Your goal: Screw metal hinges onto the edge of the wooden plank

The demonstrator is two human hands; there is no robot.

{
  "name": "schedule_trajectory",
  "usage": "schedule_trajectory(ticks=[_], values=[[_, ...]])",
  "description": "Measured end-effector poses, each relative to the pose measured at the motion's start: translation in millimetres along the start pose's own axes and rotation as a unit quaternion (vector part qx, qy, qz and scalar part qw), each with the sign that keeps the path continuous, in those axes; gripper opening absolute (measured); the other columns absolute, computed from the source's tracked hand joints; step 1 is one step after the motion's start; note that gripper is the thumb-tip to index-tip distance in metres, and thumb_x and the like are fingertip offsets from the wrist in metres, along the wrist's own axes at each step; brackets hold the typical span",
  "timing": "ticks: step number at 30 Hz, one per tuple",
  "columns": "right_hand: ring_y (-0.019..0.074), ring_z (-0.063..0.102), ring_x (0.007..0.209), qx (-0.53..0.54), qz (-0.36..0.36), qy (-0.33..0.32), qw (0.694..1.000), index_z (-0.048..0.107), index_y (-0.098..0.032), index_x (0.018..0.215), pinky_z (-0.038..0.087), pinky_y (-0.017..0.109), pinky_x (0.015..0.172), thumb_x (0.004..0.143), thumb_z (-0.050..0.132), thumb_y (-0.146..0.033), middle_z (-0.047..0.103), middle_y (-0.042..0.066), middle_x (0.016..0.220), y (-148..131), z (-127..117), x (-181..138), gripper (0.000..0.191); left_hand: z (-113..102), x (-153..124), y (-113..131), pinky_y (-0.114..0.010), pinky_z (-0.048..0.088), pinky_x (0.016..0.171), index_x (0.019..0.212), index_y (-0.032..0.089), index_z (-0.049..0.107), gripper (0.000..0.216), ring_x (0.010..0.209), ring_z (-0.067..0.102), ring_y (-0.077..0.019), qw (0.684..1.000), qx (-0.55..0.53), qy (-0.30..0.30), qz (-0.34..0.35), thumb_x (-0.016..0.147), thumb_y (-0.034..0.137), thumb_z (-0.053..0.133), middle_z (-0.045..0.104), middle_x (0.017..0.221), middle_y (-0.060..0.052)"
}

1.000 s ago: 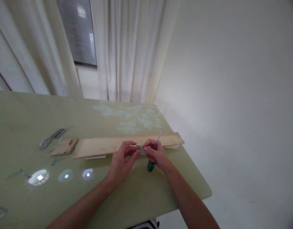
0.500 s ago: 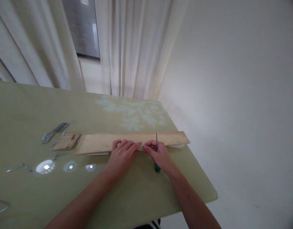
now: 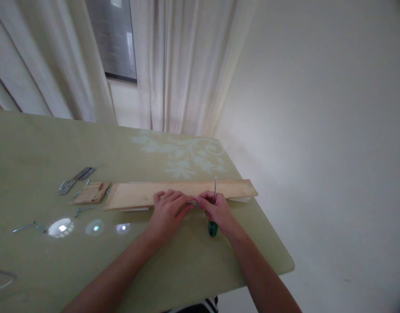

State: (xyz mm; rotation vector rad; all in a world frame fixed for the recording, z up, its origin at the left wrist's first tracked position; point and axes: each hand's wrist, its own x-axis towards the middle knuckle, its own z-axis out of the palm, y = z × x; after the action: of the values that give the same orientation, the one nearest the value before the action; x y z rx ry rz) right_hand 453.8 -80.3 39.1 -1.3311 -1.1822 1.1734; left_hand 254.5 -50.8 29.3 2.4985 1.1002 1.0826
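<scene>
Both hands meet at the plank's [image 3: 180, 191] near edge: left hand [image 3: 167, 211] pins a hinge [image 3: 191, 203], right hand [image 3: 216, 210] grips a screwdriver [image 3: 213, 217] (shaft pointing away). Next probably calls for seating the tip squarely.

we see a long plank [image 3: 183, 193] lying across the surface [image 3: 128, 252] near its right end. left hand [image 3: 167, 213] & right hand [image 3: 219, 211] sit side by side at the plank's near edge, w/ a small metal piece [image 3: 191, 203] between them. screwdriver [image 3: 214, 204] is in the right hand. left of the plank: a small wood block [image 3: 91, 193], w/ metal strips [image 3: 74, 180] behind it & loose screws [image 3: 27, 226] further left, nearer us.
</scene>
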Motion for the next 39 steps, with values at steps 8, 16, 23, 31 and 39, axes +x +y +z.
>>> schedule_trajectory(ticks=[8,16,23,31,39], values=[[0.0033,0.029,0.04,0.1,0.006,-0.012,0.995,0.066,-0.023,0.116,0.019,0.017,0.036,0.083,0.082,-0.047,0.061,-0.008,0.066,-10,3,-4,0.043,4,2,-4,-0.046,0.033,0.096,0.1,0.028,0.078,0.021,0.097,0.067,-0.0248,0.995,0.096,0.015,0.023,0.097,0.014,0.063,0.079,0.098,-0.004],[0.004,0.026,0.043,0.171,-0.028,0.016,0.985,0.059,-0.025,0.12,0.018,0.017,0.038,0.083,0.079,-0.048,0.06,-0.008,0.068,-29,2,-1,0.048,15,8,2,-0.044,0.034,0.092,0.1,0.027,0.075,0.015,0.095,0.066,-0.0244,0.997,0.057,0.04,-0.033,0.103,0.026,0.061,0.078,0.097,-0.003],[0.012,0.039,0.048,0.193,-0.121,-0.081,0.97,0.046,-0.034,0.146,0.031,0.024,0.046,0.093,0.05,-0.057,0.065,-0.004,0.073,-127,10,1,0.058,17,7,-2,-0.043,0.036,0.088,0.098,0.027,0.076,0.01,0.097,0.063,-0.0248,0.996,0.086,0.027,0.006,0.101,0.026,0.066,0.076,0.102,-0.003],[0.0116,0.047,0.057,0.131,-0.2,-0.076,0.968,0.04,-0.031,0.103,0.035,0.022,0.056,0.089,0.065,-0.029,0.064,-0.009,0.071,-135,20,23,0.029,14,8,0,-0.04,0.04,0.083,0.097,0.023,0.072,0.012,0.094,0.06,-0.0247,0.997,0.08,0.007,-0.022,0.103,0.027,0.063,0.074,0.099,-0.004],[0.0138,0.049,0.067,0.116,-0.2,-0.08,0.97,0.059,-0.025,0.108,0.042,0.027,0.062,0.096,0.056,-0.035,0.065,-0.003,0.081,-131,9,23,0.016,11,13,1,-0.039,0.041,0.084,0.098,0.023,0.069,0.012,0.096,0.06,-0.0254,0.995,0.077,0.0,-0.066,0.104,0.029,0.061,0.072,0.1,-0.004]])
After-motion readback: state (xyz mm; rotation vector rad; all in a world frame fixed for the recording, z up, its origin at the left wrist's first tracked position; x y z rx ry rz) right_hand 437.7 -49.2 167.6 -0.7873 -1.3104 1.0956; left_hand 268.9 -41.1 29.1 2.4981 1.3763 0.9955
